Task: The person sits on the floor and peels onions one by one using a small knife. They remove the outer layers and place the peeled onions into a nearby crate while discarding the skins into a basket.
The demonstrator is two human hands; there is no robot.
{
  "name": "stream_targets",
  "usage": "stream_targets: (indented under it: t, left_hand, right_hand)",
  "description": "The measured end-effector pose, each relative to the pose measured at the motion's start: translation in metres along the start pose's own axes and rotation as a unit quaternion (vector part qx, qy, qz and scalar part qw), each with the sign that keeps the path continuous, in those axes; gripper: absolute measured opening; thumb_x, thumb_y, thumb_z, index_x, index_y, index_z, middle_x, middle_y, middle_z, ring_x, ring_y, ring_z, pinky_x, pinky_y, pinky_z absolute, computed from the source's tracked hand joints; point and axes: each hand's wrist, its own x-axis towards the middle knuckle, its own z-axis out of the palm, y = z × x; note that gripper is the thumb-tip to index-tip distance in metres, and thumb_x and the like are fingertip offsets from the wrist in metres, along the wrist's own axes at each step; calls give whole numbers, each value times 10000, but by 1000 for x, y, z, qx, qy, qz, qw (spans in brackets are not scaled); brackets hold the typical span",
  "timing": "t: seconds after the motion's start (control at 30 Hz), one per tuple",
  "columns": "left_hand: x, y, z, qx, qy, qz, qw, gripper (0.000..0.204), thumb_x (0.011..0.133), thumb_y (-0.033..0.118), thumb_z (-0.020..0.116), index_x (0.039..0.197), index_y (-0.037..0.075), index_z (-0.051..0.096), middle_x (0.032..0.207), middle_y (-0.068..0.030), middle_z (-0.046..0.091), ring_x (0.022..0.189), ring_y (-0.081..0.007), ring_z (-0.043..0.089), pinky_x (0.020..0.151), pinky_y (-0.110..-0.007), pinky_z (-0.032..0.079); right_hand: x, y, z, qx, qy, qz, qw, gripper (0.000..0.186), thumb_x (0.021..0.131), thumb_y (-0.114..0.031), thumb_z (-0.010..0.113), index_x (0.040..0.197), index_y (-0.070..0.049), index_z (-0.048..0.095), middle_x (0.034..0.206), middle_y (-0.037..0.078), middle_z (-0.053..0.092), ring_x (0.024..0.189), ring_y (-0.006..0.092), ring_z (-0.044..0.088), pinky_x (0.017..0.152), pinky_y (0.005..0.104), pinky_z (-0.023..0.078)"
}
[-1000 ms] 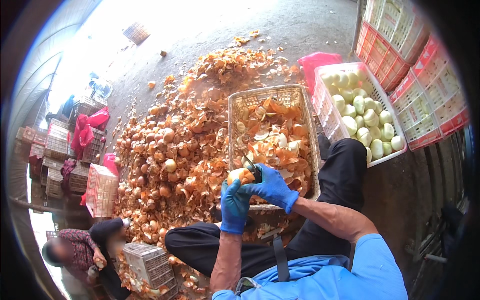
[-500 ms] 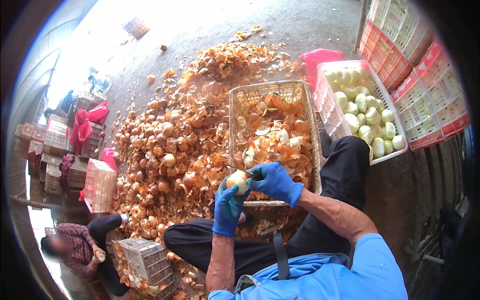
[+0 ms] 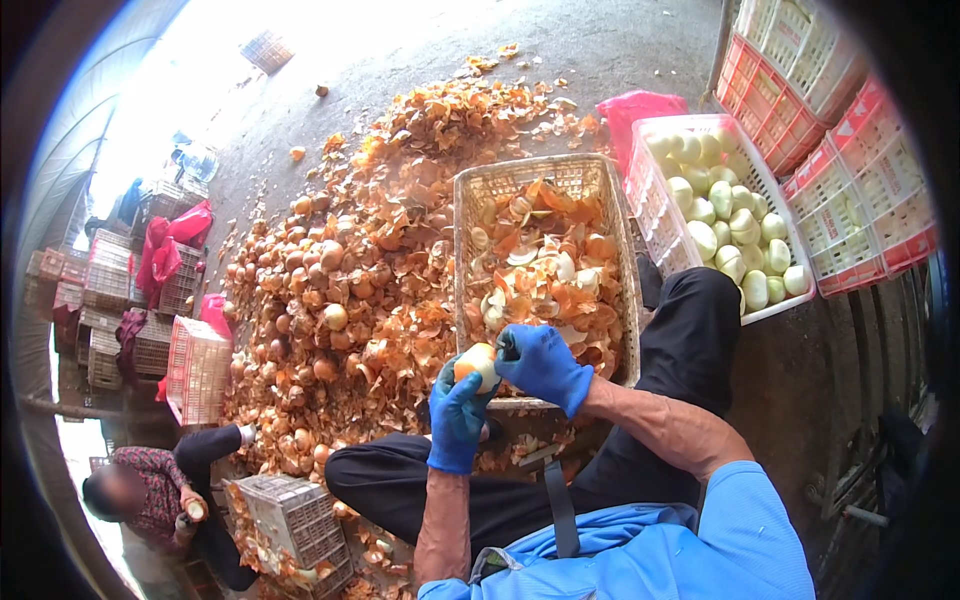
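Note:
My left hand (image 3: 457,418), in a blue glove, is closed around a partly peeled onion (image 3: 476,367), pale white with some orange skin at its top. My right hand (image 3: 545,366), gloved in blue too, is closed right beside the onion and touches its right side. The small knife seen in that hand a moment ago is now mostly hidden by the fingers. Both hands are over the near end of a worn cream plastic crate (image 3: 632,290), which holds onion skins (image 3: 560,222) and scraps.
Unpeeled onions (image 3: 325,258) and loose skins cover the floor at left. A white crate of peeled onions (image 3: 735,215) stands at right, near stacked red and white crates (image 3: 850,185). At lower left a person (image 3: 150,500) holds an onion beside a grey crate (image 3: 298,520).
My right hand has turned and shifted slightly left, and the knife blade that lay across the onion's top no longer shows. My left hand stays around the onion.

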Motion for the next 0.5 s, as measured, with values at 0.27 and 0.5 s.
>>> stream_targets:
  t: [0.27,0.5]
  left_hand:
    - [-4,8,4,24,15,32,999,490,926,33,677,1376,-44,498,1277,-192,628,1129,-311,671,965,-455,600]
    - [-9,12,10,-1,5,23,1000,492,917,13,672,1369,-48,489,1269,-189,619,1138,-301,662,999,-446,582]
  right_hand:
    - [2,-2,-8,174,-36,50,983,263,877,-205,735,1031,7,753,848,157,750,710,153,685,690,326,550]
    - [5,-4,-19,263,-125,191,937,266,884,-174,753,1064,22,751,879,101,772,793,83,668,709,285,549]
